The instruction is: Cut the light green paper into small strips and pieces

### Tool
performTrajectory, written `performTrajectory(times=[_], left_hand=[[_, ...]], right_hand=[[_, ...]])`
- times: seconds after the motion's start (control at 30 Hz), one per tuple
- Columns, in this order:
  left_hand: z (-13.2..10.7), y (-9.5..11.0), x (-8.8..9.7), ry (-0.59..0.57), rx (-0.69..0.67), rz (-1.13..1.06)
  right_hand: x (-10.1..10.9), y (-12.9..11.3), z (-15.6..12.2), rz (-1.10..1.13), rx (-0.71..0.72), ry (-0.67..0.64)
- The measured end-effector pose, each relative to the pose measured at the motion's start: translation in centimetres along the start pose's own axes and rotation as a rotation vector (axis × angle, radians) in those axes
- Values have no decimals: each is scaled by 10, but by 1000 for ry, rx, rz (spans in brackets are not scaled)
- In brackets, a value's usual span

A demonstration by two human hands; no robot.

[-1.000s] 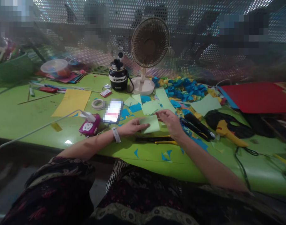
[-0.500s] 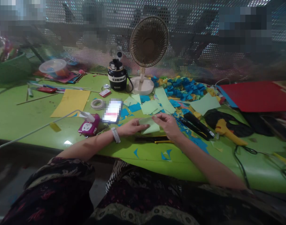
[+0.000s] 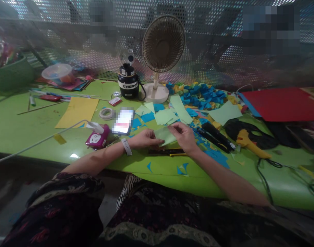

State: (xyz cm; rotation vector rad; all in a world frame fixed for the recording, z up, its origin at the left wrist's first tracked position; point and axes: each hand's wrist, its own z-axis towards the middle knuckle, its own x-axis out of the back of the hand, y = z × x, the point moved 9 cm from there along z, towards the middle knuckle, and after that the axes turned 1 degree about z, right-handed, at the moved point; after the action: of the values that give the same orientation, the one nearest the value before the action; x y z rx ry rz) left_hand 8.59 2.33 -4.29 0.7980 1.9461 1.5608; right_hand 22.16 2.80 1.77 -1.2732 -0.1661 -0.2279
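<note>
A green table (image 3: 136, 168) spreads before you, a fan (image 3: 163, 44) near its back. On your side of that fan, the pale green paper (image 3: 165, 134) sits between your hands, touching both, neither nearer. Your left hand (image 3: 144, 138) pinches it, thumb on top; your right hand (image 3: 185, 138), fingers curled, grips the edge facing the fan. Thin and plain, the paper seems longest hand to hand.
</note>
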Motion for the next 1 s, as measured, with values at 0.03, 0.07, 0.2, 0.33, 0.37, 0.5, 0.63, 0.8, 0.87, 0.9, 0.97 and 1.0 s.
performTrajectory(times=[0.03,0.07,0.2,0.33,0.37,0.5,0.63,0.8,0.87,0.9,0.97,1.0], left_hand=[[0,-1,-1,-14,11,-28],[-1,-1,-2,-27,17,-56],[-3,2,-9,-76,31,-154],[-3,3,-14,-71,58,-251],[-3,2,-14,-55,60,-272],[-3,0,-14,1,59,-283],[-4,-1,-12,-9,58,-209],[-4,-3,-10,-49,68,-108],[-3,-4,-7,-49,75,-72],[-4,-4,-6,-48,81,-60],[-4,-5,-5,-60,93,-59],[-4,-5,-5,-71,97,-76]], right_hand=[[0,-2,0,-14,13,2],[1,-3,0,-28,27,5],[2,-11,-3,-95,106,30],[-3,-18,-6,-135,185,26],[-4,-20,-7,-141,200,23],[-7,-28,-10,-168,250,25],[-7,-21,-7,-116,158,8],[-6,-4,-2,25,-34,-1],[-5,-2,-2,46,-62,2],[-4,-2,-1,49,-68,5],[-3,-2,0,66,-86,-7],[-5,0,1,83,-114,-48]])
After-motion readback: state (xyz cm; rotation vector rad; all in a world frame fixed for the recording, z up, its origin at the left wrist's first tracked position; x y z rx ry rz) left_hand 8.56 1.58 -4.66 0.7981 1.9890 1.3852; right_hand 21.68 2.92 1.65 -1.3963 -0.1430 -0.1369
